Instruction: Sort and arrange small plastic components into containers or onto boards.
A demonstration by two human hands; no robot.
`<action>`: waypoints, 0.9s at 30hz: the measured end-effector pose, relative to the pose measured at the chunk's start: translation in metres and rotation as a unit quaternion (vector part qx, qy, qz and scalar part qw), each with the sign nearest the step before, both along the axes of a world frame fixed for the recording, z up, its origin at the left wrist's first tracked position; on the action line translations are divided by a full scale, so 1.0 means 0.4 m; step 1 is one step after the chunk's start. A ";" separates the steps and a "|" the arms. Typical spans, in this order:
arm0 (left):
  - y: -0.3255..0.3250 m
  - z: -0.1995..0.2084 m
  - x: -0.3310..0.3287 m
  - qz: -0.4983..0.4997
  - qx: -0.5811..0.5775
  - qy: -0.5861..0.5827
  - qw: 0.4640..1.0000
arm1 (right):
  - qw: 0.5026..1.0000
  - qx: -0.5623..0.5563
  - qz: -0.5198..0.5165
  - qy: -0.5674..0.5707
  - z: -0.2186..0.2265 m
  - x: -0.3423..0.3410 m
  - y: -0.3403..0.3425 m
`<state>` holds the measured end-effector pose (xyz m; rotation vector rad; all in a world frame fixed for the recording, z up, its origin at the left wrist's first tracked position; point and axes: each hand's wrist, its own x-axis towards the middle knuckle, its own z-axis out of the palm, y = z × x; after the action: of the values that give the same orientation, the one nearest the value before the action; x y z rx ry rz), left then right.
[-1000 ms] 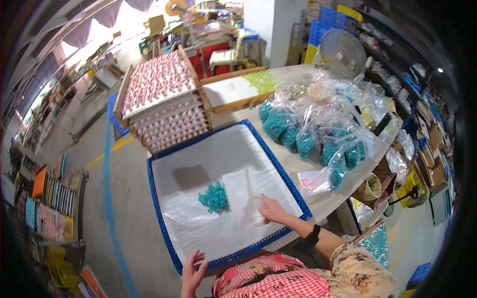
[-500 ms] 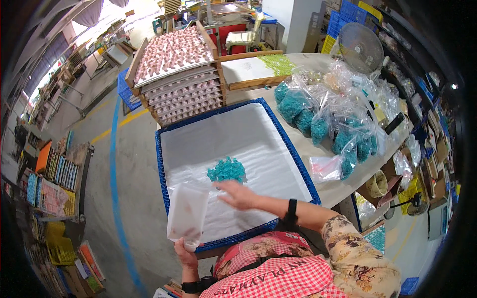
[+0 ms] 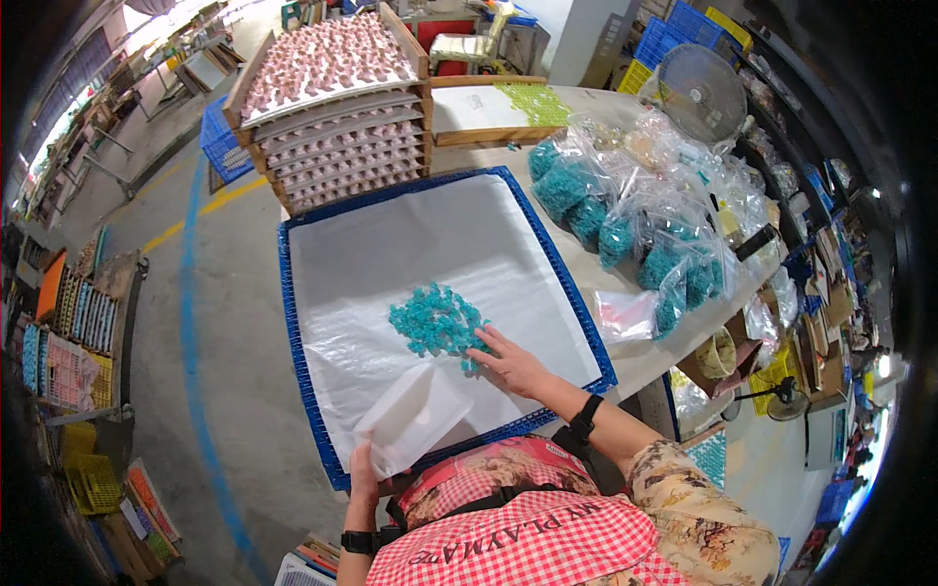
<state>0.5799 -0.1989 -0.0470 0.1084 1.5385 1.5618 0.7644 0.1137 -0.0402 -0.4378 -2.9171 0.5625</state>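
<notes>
Small teal pieces (image 3: 438, 320) lie in a loose heap on a white sheet (image 3: 391, 244) that lines a blue mesh tray (image 3: 298, 322). My right hand (image 3: 513, 363) is at the heap's right edge, fingers spread and touching the pieces there. In my left hand (image 3: 362, 475) is a translucent white plastic box (image 3: 410, 415), gripped by its near end. The box is tilted over the near side of the sheet, and its inside looks bare. Part of the left hand's grip is hidden by the box.
Beyond the tray stands a stack of wooden-sided trays (image 3: 337, 107) with pink pieces. Plastic bags of teal pieces (image 3: 586, 200) crowd the table on the right, near a fan (image 3: 702, 90). A green-studded board (image 3: 532, 105) lies at the back.
The teal heap has spread wider and flatter. My right hand has moved right and slightly nearer the pieces. The box has swung right and tipped over from a more upright hold.
</notes>
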 end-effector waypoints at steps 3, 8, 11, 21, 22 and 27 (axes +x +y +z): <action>0.042 0.025 -0.003 -0.058 0.001 -0.029 0.998 | 0.996 -0.072 -0.049 0.017 0.014 0.077 -0.004; 0.073 -0.004 0.027 -0.053 0.026 0.014 0.998 | 0.957 -0.211 -0.175 0.097 0.032 0.144 0.018; 0.022 -0.069 0.006 -0.066 0.011 -0.019 0.998 | 0.945 -0.080 -0.256 0.189 0.033 0.134 0.047; 0.048 -0.028 -0.012 -0.111 0.002 -0.016 0.994 | 0.994 -0.037 -0.045 0.095 -0.005 0.007 0.073; 0.046 -0.025 -0.009 -0.107 0.000 -0.017 0.994 | 0.992 -0.054 -0.075 0.090 -0.011 0.017 0.075; 0.030 -0.021 -0.013 -0.134 0.004 0.013 0.991 | 0.965 -0.150 -0.209 0.044 -0.003 0.049 0.093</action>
<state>0.5748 -0.1867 -0.0554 0.3276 1.4701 1.3576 0.7839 0.1510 -0.0413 -1.0044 -2.5455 0.9240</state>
